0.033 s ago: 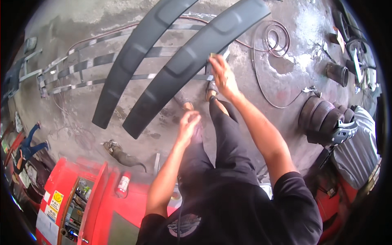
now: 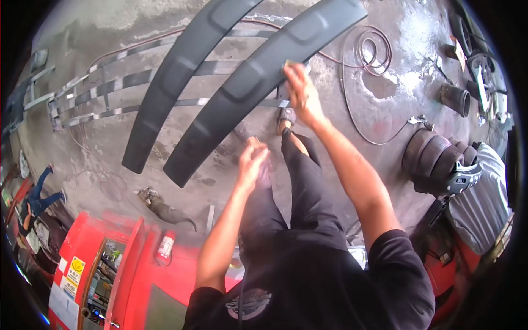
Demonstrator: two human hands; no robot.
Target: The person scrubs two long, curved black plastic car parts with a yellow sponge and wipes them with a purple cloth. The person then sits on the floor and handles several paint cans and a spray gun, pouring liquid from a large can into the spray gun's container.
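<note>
Here you are at the long dark panel (image 2: 248,92), which slants away in front of you, low end to the left, and your right hand (image 2: 301,91) is up at its right-hand edge! Fingers side by side, you've got them closed on a small pale pad (image 2: 287,64) that sits over that edge (how hard it presses, I cannot tell). Now your left hand (image 2: 254,162): well apart from the right one, in the air on your side of the panel, fingers loosely bent and blurred, so whether they close on anything I cannot tell.

Just left of the panel lies its look-alike, a second panel (image 2: 177,80), with a gap between the two. A metal rack (image 2: 118,87) runs beneath both and out beyond them to the left. Right of the panel, a hose (image 2: 390,47) loops over the floor (image 2: 335,118); farther out that way stands a dark bucket (image 2: 454,99). And on your side of the panel, down to the left, there's a red cabinet (image 2: 99,225) with a red bottle (image 2: 164,247) on it.
</note>
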